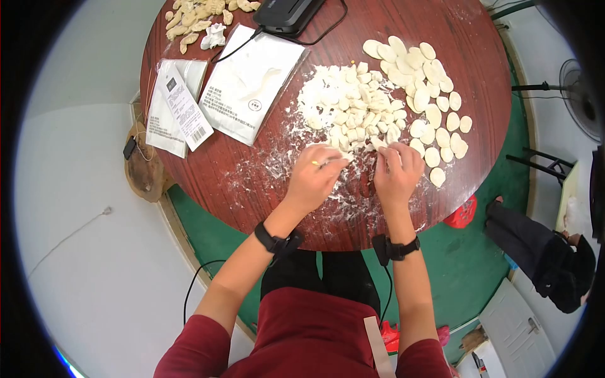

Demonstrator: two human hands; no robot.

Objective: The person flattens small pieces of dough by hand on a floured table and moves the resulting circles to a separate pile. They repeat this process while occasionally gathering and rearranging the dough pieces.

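My left hand (pixel 316 175), wearing a yellowish ring, is closed with its fingertips on a pale piece of dough (pixel 346 155). Opposite it, my right hand (pixel 399 171) is curled, its fingers pinching another dough piece (pixel 377 143). Both hands sit low over the floured tabletop, at the near edge of a heap of small dough pieces (pixel 359 107). To the right lie many flat round dough wrappers (pixel 433 114), some overlapping. Loose white flour (pixel 315 94) is spread left of the heap. The fingers partly hide what they hold.
White printed packets (pixel 242 88) and a labelled packet (pixel 184 108) lie on the round table's left. Behind them are a black device (pixel 288 14) with a cable and shaped dough pieces (pixel 195 16). A person (pixel 535 252) and a fan (pixel 580 97) are at the right.
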